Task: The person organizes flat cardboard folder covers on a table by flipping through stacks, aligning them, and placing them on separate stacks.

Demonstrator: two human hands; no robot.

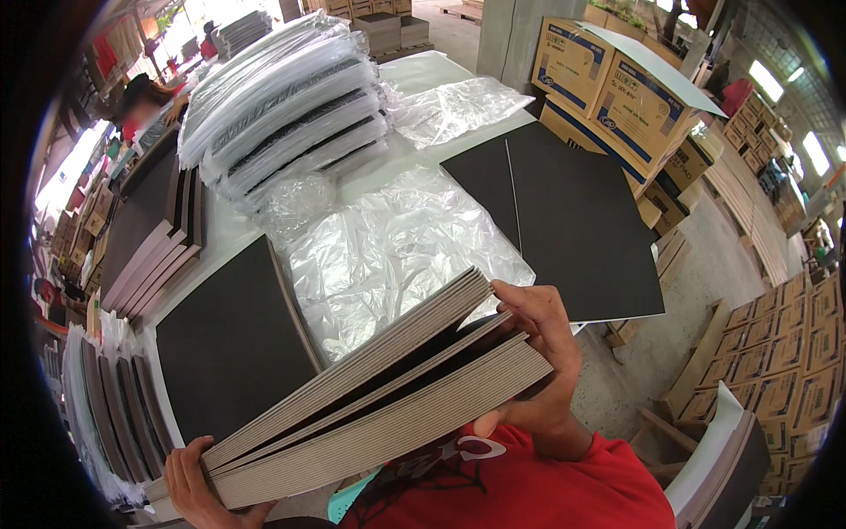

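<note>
Both my hands hold a thick stack of black boards, tilted so its grey layered edges face up. My left hand grips the lower left end, fingers wrapped over it. At the upper right end my right hand is closed round the stack, where the boards fan apart into several bunches with dark gaps. Just beyond, another black board stack lies on the white table. Crumpled clear plastic bags spread next to it. Flat black sheets lie to the right.
Plastic-wrapped board packs are piled high at the back. More black boards lie at left, above upright wrapped packs. Cardboard boxes stand at the back right, and stacked cartons at right. A person is at the far left.
</note>
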